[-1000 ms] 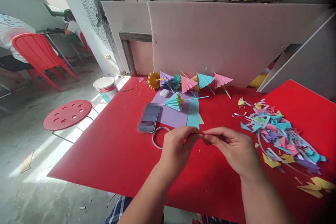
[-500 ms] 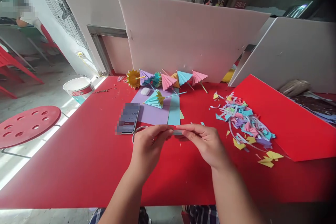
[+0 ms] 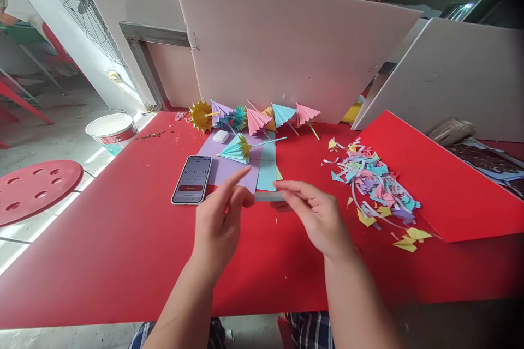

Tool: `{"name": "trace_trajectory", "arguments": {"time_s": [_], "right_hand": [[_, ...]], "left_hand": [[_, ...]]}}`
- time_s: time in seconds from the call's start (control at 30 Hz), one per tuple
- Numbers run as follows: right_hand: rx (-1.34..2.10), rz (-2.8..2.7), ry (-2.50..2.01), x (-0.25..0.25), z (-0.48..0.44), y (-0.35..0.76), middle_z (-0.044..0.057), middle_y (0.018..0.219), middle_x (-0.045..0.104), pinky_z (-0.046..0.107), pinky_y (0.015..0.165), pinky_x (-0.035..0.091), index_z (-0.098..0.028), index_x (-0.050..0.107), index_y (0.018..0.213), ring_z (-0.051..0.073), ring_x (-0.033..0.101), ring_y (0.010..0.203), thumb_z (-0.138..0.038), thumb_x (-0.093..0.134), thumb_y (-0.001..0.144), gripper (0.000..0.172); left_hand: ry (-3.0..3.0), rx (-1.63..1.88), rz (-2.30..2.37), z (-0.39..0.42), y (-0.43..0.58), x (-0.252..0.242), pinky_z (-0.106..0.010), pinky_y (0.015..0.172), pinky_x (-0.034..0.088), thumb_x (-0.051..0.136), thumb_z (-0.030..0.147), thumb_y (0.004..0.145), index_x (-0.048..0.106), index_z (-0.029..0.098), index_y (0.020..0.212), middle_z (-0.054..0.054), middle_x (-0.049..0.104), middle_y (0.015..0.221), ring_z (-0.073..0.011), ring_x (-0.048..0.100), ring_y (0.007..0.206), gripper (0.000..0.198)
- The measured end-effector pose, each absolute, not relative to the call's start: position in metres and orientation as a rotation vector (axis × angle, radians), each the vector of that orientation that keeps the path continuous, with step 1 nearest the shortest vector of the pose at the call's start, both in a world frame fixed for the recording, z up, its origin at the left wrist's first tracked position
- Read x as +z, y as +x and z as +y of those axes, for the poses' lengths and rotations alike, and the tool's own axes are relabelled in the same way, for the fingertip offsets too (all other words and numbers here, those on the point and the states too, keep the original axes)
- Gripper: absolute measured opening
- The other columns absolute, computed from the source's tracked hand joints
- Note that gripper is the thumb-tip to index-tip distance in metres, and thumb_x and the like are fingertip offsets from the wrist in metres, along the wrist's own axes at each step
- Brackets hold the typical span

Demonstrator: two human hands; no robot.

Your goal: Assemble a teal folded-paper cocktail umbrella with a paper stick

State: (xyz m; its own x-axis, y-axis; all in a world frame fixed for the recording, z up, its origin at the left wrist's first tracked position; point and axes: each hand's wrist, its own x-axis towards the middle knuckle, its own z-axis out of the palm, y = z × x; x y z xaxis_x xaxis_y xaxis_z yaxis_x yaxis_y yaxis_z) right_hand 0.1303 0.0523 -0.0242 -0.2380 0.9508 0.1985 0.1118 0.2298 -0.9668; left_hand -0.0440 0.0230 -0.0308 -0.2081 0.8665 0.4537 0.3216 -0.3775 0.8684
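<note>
Between my hands, above the red table, is a small flat pale blue-grey strip point(image 3: 268, 196). My right hand point(image 3: 315, 212) pinches its right end between thumb and fingers. My left hand point(image 3: 221, 212) is at the strip's left end, index finger raised and stretched out, the other fingers curled near the thumb; whether they grip the strip cannot be made out. Beyond the hands, a light blue paper umbrella point(image 3: 235, 150) with a yellow top lies on purple paper point(image 3: 245, 174) and blue paper point(image 3: 268, 166).
A phone point(image 3: 191, 180) lies left of the papers. Several paper umbrellas point(image 3: 257, 121) line the back board. Paper scraps point(image 3: 374, 174) are heaped at right beside a red sheet point(image 3: 442, 185). A white bucket point(image 3: 111, 130) stands beyond the table's left edge.
My left index finger has lifted off the strip and stretched out, while my right hand keeps its pinch. The whole view has shifted slightly, and the phone screen is now readable.
</note>
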Motion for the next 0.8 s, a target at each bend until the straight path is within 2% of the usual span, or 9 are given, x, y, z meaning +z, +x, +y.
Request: {"name": "trace_trajectory", "arguments": {"time_s": [0.1, 0.17, 0.23, 0.33, 0.5, 0.67, 0.8], "right_hand": [[1.016, -1.584, -1.071, -0.024, 0.054, 0.133, 0.001, 0.087, 0.072, 0.027, 0.076, 0.057, -0.026, 0.063, 0.106, 0.014, 0.069, 0.078, -0.029, 0.053, 0.087, 0.023], [1.012, -1.642, -1.044, -0.025, 0.053, 0.132, 0.001, 0.091, 0.071, 0.027, 0.077, 0.057, -0.027, 0.061, 0.109, 0.014, 0.069, 0.08, -0.028, 0.051, 0.088, 0.024], [0.999, -1.719, -1.018, -0.026, 0.052, 0.128, 0.001, 0.095, 0.07, 0.027, 0.077, 0.056, -0.028, 0.061, 0.108, 0.014, 0.069, 0.083, -0.028, 0.049, 0.088, 0.024], [0.986, -1.775, -1.014, -0.028, 0.049, 0.123, 0.001, 0.098, 0.07, 0.027, 0.078, 0.056, -0.028, 0.062, 0.108, 0.015, 0.068, 0.086, -0.028, 0.049, 0.088, 0.023], [1.004, -1.723, -1.052, -0.028, 0.049, 0.119, 0.002, 0.102, 0.069, 0.028, 0.077, 0.056, -0.027, 0.065, 0.104, 0.017, 0.067, 0.09, -0.033, 0.06, 0.081, 0.025], [1.008, -1.647, -1.056, -0.031, 0.048, 0.115, 0.001, 0.086, 0.072, 0.029, 0.076, 0.057, -0.025, 0.07, 0.09, 0.017, 0.069, 0.08, -0.029, 0.062, 0.079, 0.014], [1.026, -1.615, -1.031, -0.032, 0.049, 0.115, 0.001, 0.084, 0.072, 0.03, 0.076, 0.057, -0.024, 0.069, 0.088, 0.017, 0.069, 0.08, -0.03, 0.06, 0.081, 0.013]], "left_hand": [[1.435, 1.687, 1.304, 0.026, -0.046, -0.032, -0.028, 0.074, 0.052, 0.045, 0.031, 0.089, 0.047, 0.023, 0.125, -0.001, 0.067, 0.079, -0.0128, 0.064, 0.078, 0.037], [1.362, 1.595, 1.201, 0.028, -0.042, -0.033, -0.029, 0.076, 0.053, 0.056, 0.033, 0.082, 0.041, 0.024, 0.129, -0.003, 0.069, 0.09, -0.0161, 0.064, 0.088, 0.05], [1.33, 1.547, 1.141, 0.028, -0.035, -0.035, -0.028, 0.074, 0.054, 0.065, 0.029, 0.075, 0.042, 0.025, 0.128, -0.002, 0.069, 0.089, -0.0157, 0.066, 0.084, 0.057], [1.327, 1.594, 1.153, 0.027, -0.025, -0.036, -0.026, 0.071, 0.054, 0.064, 0.02, 0.076, 0.049, 0.024, 0.119, 0.002, 0.069, 0.077, -0.0121, 0.066, 0.07, 0.046], [1.379, 1.628, 1.246, 0.025, -0.022, -0.033, -0.025, 0.07, 0.053, 0.061, 0.016, 0.076, 0.054, 0.022, 0.109, 0.003, 0.069, 0.071, -0.0126, 0.066, 0.072, 0.034], [1.503, 1.631, 1.322, 0.025, -0.023, -0.036, -0.024, 0.074, 0.051, 0.059, 0.012, 0.078, 0.055, 0.024, 0.105, 0.004, 0.071, 0.075, -0.0113, 0.066, 0.075, 0.03], [1.681, 1.622, 1.373, 0.025, -0.025, -0.04, -0.023, 0.078, 0.051, 0.056, 0.012, 0.08, 0.056, 0.025, 0.105, 0.004, 0.072, 0.081, -0.0105, 0.067, 0.079, 0.028]]}}
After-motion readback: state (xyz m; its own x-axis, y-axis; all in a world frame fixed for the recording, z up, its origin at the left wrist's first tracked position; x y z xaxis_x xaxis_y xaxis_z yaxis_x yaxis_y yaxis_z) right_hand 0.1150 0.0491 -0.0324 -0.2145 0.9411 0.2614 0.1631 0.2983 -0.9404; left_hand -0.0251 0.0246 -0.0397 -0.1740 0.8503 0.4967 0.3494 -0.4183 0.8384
